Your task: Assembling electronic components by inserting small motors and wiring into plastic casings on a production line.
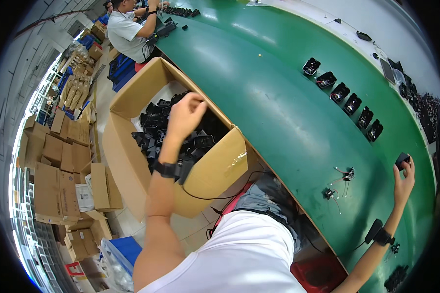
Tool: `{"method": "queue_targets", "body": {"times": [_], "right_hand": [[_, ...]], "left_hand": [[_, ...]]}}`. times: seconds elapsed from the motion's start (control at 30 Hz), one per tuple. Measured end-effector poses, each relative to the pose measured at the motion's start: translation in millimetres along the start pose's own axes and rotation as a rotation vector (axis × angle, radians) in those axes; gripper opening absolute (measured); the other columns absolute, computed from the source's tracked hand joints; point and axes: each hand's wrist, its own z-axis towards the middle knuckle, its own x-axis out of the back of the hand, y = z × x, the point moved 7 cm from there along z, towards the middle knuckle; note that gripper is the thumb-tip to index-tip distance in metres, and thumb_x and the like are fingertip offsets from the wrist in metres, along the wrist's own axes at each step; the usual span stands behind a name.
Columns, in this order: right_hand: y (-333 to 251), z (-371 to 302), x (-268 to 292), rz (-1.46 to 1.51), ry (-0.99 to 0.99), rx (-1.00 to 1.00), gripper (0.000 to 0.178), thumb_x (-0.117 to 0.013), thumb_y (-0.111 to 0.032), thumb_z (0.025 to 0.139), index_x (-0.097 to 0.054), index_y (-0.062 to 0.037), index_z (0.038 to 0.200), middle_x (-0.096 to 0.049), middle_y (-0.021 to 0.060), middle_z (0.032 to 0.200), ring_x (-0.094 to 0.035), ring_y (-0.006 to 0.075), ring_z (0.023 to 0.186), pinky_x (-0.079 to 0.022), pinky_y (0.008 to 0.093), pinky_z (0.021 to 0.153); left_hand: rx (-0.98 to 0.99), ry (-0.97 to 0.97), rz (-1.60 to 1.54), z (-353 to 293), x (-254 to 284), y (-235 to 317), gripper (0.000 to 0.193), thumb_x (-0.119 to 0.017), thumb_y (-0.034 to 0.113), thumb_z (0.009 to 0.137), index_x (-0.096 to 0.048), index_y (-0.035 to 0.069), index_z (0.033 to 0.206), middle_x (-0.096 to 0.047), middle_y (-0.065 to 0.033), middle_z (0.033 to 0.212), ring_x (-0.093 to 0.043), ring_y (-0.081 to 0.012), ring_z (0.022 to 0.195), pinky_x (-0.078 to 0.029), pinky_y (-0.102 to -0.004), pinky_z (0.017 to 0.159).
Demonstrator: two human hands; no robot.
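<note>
My left hand [185, 116] is over the open cardboard box [208, 178], near its table-side wall. Its fingers are half curled, with a gap to the thumb, and nothing shows between them. Inside the box lies a heap of black plastic casings [156, 119]. Out over the right side of the green table, my right hand [404, 181] grips a small black casing [402, 161] between thumb and fingers. Two small wired circuit assemblies [348, 174] with red and black leads lie on the table between my body and that hand.
Black casings with wires inside [352, 103] form a row across the green table [259, 97]. More dark parts [430, 115] are piled at its far right edge. Another person [129, 31] works at the far left end. Cartons [56, 190] stack at left; wrist-strap cables [205, 198] hang near me.
</note>
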Motion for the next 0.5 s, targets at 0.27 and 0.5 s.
{"method": "queue_targets", "body": {"times": [0.27,0.5], "right_hand": [[29.5,21.7,-57.0,-0.139,-0.15,0.056,0.026,-0.074,-0.014,0.074,-0.058,0.0005,0.089,-0.052,0.0191,0.129,-0.053,0.035,0.113,-0.04,0.0393,0.097],[18.2,11.3,-59.9,-0.178,-0.06,0.113,0.027,-0.071,-0.02,0.08,-0.06,-0.0033,0.098,-0.047,0.0172,0.134,-0.048,0.034,0.121,-0.039,0.0418,0.099]], "left_hand": [[0.393,-0.588,0.68,-49.8,-32.3,-152.7,0.118,-0.082,0.063,0.049,-0.028,0.022,0.147,-0.019,-0.0259,0.15,-0.014,-0.0535,0.135,-0.024,-0.062,0.107],[0.14,-0.716,0.787,-25.1,-36.6,-178.8,0.094,-0.083,0.048,0.053,-0.047,0.017,0.134,-0.048,-0.0243,0.127,-0.045,-0.0443,0.118,-0.04,-0.0509,0.098]]}}
